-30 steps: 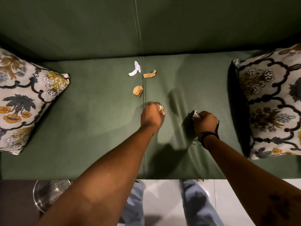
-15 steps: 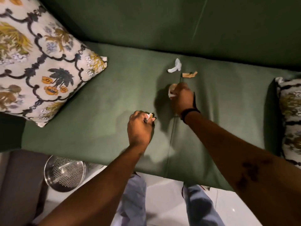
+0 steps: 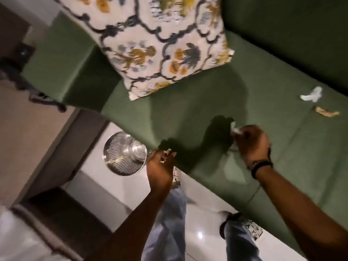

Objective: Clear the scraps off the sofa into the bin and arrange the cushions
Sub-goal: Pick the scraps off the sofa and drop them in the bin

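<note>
My left hand (image 3: 160, 166) is closed on a small paper scrap (image 3: 166, 154) at the front edge of the green sofa seat (image 3: 188, 113), just right of the metal mesh bin (image 3: 124, 155) on the floor. Over the seat, my right hand (image 3: 250, 144) grips a white scrap (image 3: 234, 128). A white crumpled scrap (image 3: 311, 95) and a tan scrap (image 3: 326, 112) lie on the seat at the far right. One floral cushion (image 3: 158, 40) leans at the sofa's left end.
The sofa's green armrest (image 3: 62, 63) is at the left, with dark cables (image 3: 45, 98) on the floor beside it. A dark low step (image 3: 62, 210) lies left of the bin. My legs in jeans (image 3: 167, 223) stand on white tile.
The view swung left and down toward the bin. My left hand carried its scrap to the seat's front edge near the bin. My right hand lifted the tan scrap's neighbour and moved left.
</note>
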A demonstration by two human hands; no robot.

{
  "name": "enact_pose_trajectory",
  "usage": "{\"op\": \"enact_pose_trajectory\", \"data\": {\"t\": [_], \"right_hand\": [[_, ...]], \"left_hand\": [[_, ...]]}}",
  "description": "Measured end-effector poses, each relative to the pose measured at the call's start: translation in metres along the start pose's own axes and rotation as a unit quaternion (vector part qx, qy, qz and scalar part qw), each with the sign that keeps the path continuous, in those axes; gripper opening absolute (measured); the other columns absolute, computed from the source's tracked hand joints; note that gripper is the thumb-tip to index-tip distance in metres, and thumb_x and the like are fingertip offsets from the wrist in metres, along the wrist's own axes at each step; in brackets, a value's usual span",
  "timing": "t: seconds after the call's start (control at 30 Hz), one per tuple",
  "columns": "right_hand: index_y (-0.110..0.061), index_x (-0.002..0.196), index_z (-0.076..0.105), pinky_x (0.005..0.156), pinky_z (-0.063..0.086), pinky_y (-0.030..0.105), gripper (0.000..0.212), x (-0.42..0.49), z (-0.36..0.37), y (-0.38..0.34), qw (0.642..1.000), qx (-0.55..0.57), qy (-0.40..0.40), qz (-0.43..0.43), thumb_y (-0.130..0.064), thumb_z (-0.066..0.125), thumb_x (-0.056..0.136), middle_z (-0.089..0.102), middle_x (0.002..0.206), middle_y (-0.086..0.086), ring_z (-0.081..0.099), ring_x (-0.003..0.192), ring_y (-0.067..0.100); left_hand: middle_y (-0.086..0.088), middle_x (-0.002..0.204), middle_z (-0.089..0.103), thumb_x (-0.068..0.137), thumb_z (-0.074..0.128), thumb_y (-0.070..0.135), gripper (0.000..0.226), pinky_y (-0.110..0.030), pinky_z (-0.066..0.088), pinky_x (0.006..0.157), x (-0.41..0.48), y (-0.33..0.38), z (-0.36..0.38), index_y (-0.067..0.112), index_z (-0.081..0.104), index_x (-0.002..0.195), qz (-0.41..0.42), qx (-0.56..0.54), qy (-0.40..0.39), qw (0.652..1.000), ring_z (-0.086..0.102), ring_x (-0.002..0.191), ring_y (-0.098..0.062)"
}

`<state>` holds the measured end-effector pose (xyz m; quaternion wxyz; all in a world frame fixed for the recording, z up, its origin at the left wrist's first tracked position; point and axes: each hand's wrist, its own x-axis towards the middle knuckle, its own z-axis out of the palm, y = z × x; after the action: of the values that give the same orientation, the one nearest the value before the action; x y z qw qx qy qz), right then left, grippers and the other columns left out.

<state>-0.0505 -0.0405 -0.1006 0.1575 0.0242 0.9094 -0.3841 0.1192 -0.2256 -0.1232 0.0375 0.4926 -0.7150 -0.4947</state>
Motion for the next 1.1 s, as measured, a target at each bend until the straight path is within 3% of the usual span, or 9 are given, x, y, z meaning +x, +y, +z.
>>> {"op": "enact_pose_trajectory", "data": {"t": [0.1, 0.2, 0.27, 0.4, 0.5, 0.67, 0.87, 1.0, 1.1], "right_hand": [[-0.002, 0.07, 0.072, 0.066, 0.048, 0.031, 0.008, -0.07, 0.093, -0.054, 0.986, 0.013, -0.158, -0.048, -0.001, 0.075, 0.078, 0.071, 0.074, 0.023, 0.064, 0.066, 0.025], [0.0, 0.077, 0.07, 0.073, 0.043, 0.033, 0.006, -0.112, 0.192, -0.088, 0.959, -0.008, -0.27, -0.085, -0.004, 0.069, 0.082, 0.07, 0.083, 0.024, 0.066, 0.08, 0.034], [0.001, 0.083, 0.066, 0.074, 0.039, 0.033, 0.014, -0.12, 0.245, -0.095, 0.947, -0.053, -0.3, -0.107, -0.011, 0.059, 0.083, 0.067, 0.093, 0.025, 0.062, 0.09, 0.036], [-0.004, 0.122, 0.05, 0.092, 0.043, 0.039, 0.034, -0.111, 0.299, -0.091, 0.918, -0.183, -0.334, -0.112, -0.015, 0.053, 0.09, 0.052, 0.127, 0.019, 0.053, 0.115, 0.035], [-0.004, 0.127, 0.049, 0.097, 0.04, 0.04, 0.036, -0.105, 0.286, -0.093, 0.923, -0.169, -0.317, -0.135, -0.016, 0.051, 0.093, 0.055, 0.129, 0.019, 0.051, 0.12, 0.033], [-0.009, 0.097, 0.067, 0.078, 0.052, 0.039, 0.016, -0.102, 0.192, -0.096, 0.934, -0.149, -0.26, -0.194, -0.006, 0.053, 0.089, 0.073, 0.095, 0.018, 0.067, 0.09, 0.034], [-0.01, 0.078, 0.068, 0.052, 0.052, 0.032, 0.014, -0.033, 0.026, -0.037, 0.982, -0.118, -0.046, -0.138, -0.01, 0.055, 0.083, 0.07, 0.078, 0.016, 0.067, 0.065, 0.034], [-0.002, 0.104, 0.066, 0.073, 0.056, 0.039, 0.023, 0.027, -0.08, 0.049, 0.989, -0.113, 0.087, -0.034, -0.001, 0.064, 0.081, 0.064, 0.106, 0.022, 0.066, 0.083, 0.039], [-0.009, 0.127, 0.053, 0.09, 0.052, 0.045, 0.041, 0.071, -0.133, 0.111, 0.979, -0.165, 0.118, 0.027, -0.014, 0.062, 0.087, 0.049, 0.128, 0.021, 0.058, 0.102, 0.041]], "left_hand": [[0.001, 0.06, 0.063, 0.081, 0.072, -0.006, 0.034, -0.035, 0.048, 0.069, 0.024, -0.033, -0.041, 0.017, 0.058, 0.06, -0.132, -0.083, 0.09, 0.984, 0.058, 0.063, -0.014], [-0.018, 0.072, 0.062, 0.079, 0.072, -0.007, 0.013, -0.04, 0.057, 0.076, 0.059, -0.075, -0.071, 0.001, 0.063, 0.073, -0.246, -0.103, 0.15, 0.952, 0.056, 0.075, -0.02], [-0.01, 0.072, 0.061, 0.075, 0.071, -0.012, 0.024, -0.027, 0.059, 0.056, 0.078, -0.096, -0.085, 0.009, 0.06, 0.069, -0.293, -0.132, 0.17, 0.931, 0.057, 0.076, -0.021], [-0.01, 0.079, 0.069, 0.083, 0.07, 0.006, 0.016, -0.034, 0.054, 0.076, 0.111, -0.122, -0.1, 0.014, 0.066, 0.071, -0.316, -0.056, 0.056, 0.945, 0.066, 0.091, -0.027], [-0.02, 0.097, 0.074, 0.093, 0.064, 0.033, 0.032, -0.04, 0.055, 0.09, 0.114, -0.106, -0.101, 0.002, 0.072, 0.09, -0.28, 0.071, 0.047, 0.956, 0.069, 0.1, -0.034], [-0.024, 0.104, 0.074, 0.095, 0.056, 0.016, 0.024, -0.045, 0.05, 0.095, 0.083, -0.035, -0.067, -0.003, 0.071, 0.1, -0.105, 0.14, 0.014, 0.984, 0.067, 0.102, -0.039], [-0.02, 0.102, 0.071, 0.094, 0.063, 0.013, 0.016, -0.035, 0.051, 0.08, 0.02, 0.076, 0.027, 0.003, 0.072, 0.103, 0.141, 0.17, -0.064, 0.973, 0.067, 0.089, -0.034], [-0.016, 0.106, 0.071, 0.092, 0.066, 0.021, 0.023, -0.016, 0.04, 0.068, -0.006, 0.136, 0.126, 0.008, 0.07, 0.11, 0.194, 0.146, -0.173, 0.955, 0.068, 0.078, -0.029], [-0.014, 0.113, 0.069, 0.092, 0.066, 0.025, 0.031, -0.03, 0.049, 0.085, -0.011, 0.167, 0.214, 0.009, 0.068, 0.118, 0.239, 0.164, -0.228, 0.93, 0.067, 0.094, -0.031]]}}
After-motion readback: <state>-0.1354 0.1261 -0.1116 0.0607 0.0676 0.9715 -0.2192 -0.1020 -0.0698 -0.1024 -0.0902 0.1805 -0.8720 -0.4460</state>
